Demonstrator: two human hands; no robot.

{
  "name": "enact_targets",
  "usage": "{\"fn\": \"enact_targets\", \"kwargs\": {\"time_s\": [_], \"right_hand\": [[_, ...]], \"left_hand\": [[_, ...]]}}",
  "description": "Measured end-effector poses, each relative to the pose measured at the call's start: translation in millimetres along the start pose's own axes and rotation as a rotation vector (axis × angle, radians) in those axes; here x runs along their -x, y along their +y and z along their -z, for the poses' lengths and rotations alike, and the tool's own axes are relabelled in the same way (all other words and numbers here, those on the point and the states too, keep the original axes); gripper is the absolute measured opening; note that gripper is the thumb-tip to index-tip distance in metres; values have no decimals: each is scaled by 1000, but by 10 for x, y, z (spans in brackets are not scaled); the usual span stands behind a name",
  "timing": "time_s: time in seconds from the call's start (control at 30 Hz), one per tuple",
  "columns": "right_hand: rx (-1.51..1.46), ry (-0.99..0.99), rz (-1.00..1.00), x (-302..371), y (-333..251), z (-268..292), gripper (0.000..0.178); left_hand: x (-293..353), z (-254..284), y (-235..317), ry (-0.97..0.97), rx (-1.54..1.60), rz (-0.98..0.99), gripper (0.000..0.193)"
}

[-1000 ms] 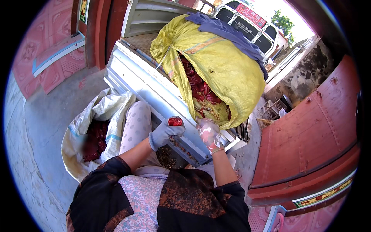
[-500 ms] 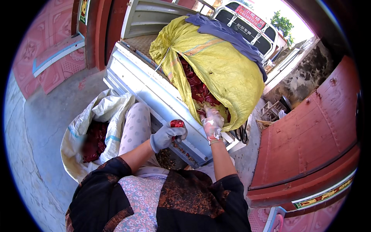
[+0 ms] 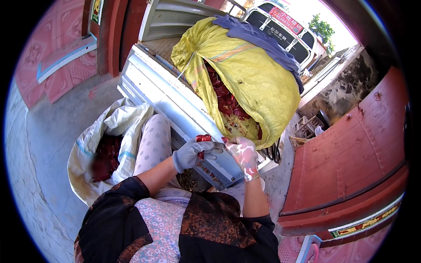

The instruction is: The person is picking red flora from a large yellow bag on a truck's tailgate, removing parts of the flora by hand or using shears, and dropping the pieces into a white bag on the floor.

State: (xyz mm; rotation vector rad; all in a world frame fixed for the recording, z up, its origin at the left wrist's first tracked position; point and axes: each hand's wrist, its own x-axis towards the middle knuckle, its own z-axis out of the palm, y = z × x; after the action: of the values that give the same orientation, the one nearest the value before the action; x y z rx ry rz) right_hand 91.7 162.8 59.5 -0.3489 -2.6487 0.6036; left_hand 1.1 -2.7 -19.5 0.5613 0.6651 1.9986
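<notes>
My left hand (image 3: 193, 154), in a grey glove, is closed around several dried red chili peppers (image 3: 203, 138). Close beside its fingertips, my right hand (image 3: 244, 155) in a pink and white patterned glove pinches another red chili pepper (image 3: 225, 139), of which only a small end shows. Both hands are just in front of the slit of a big yellow woven sack (image 3: 267, 92). Through that slit I see a mass of red chili peppers (image 3: 224, 97), with pale loose bits at the lower end.
The yellow sack lies on a white truck bed (image 3: 151, 83), a blue-grey cloth (image 3: 263, 35) over its far side. By my left leg stands an open white sack (image 3: 83, 175) with red peppers (image 3: 109, 151) inside. A red metal door (image 3: 346, 149) is at the right.
My right hand has drawn back from the yellow sack's opening toward my left hand, bringing a pepper with it. The left hand's fingers have stretched toward it while keeping their peppers.
</notes>
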Motion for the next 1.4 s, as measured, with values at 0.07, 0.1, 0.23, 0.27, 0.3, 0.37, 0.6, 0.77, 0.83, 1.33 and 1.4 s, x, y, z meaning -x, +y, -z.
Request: {"fn": "enact_targets", "kwargs": {"time_s": [0.07, 0.1, 0.23, 0.27, 0.3, 0.37, 0.6, 0.77, 0.83, 1.33, 1.4], "right_hand": [[-641, -169, -334, -1, 91, -13, 13], [-961, -253, -499, -23, 38, 4, 13], [-991, -196, -530, 74, -175, -51, 11], [-954, -226, -516, 76, -144, -97, 14], [-752, -203, -422, 79, -144, -143, 16], [-347, -157, -234, 118, -208, -272, 20], [-300, -303, -168, -310, -257, -104, 23], [410, 230, 160, -1094, 216, -357, 26], [-59, 266, -62, -1408, 715, -725, 15], [-131, -44, 147, -556, 136, 227, 26], [62, -106, 368, -345, -86, 327, 27]], "left_hand": [[29, -6, -21, 1, 38, 14, 24], [36, 5, -16, 3, 54, 13, 25], [83, -58, 38, 40, 76, 4, 25], [81, -65, 21, 39, 56, -21, 23], [58, -74, 7, 34, 36, -48, 20], [28, -53, -35, 59, 23, -79, 16], [22, 14, 2, 280, -33, -125, 15], [-30, 103, 29, 207, 73, -134, 35], [-2, 40, 44, 128, 100, -117, 43], [17, 4, 131, 115, 71, -54, 22], [30, -27, 217, 98, 80, -63, 32]]}}
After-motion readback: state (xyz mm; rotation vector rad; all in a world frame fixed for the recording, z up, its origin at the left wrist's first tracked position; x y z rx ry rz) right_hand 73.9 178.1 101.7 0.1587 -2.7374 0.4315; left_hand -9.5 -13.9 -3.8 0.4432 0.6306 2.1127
